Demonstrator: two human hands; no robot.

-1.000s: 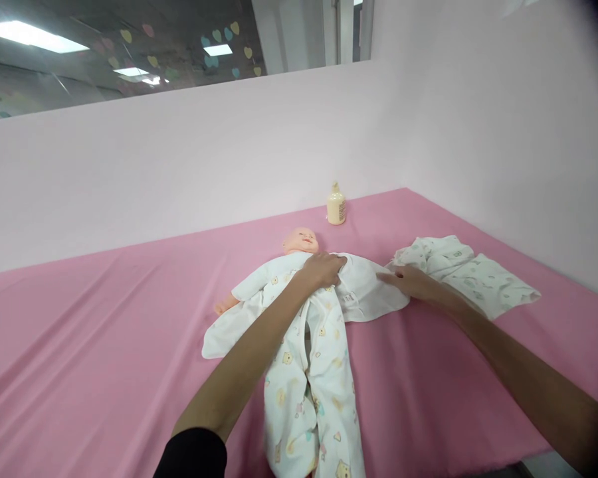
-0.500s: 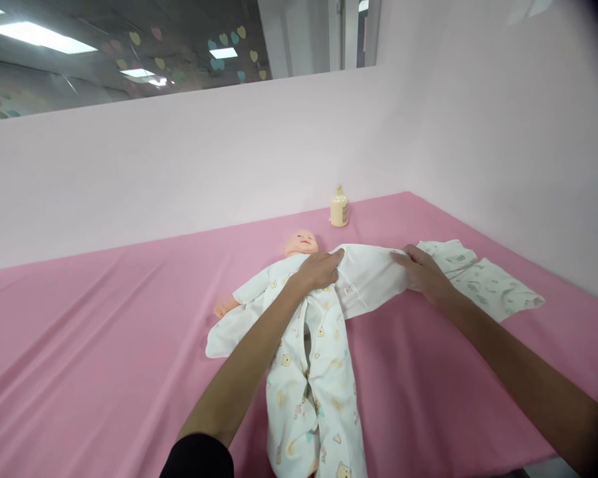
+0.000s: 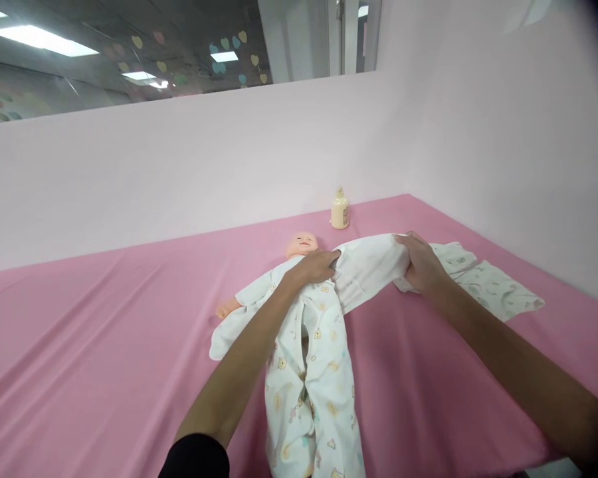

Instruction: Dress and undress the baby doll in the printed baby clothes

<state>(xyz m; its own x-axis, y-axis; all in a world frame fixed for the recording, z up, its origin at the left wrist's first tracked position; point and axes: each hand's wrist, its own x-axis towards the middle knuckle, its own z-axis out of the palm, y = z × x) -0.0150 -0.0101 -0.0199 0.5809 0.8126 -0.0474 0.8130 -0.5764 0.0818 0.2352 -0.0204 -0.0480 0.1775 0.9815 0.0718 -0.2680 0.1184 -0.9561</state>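
A pump bottle (image 3: 339,214) stands above centre — contents unclear; left hand (image 3: 316,267) and right hand (image 3: 422,263) grip white cloth (image 3: 371,262) by the doll (image 3: 301,244) — patterned garment (image 3: 498,287) at right.

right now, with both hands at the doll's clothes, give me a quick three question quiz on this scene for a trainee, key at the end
1. True or false: the bottle stands upright on the pink sheet.

2. What does the right hand hold?
a) the bottle
b) the white cloth
c) the doll's head

3. Which hand is nearer the doll's head?

Key
1. True.
2. b
3. The left hand.
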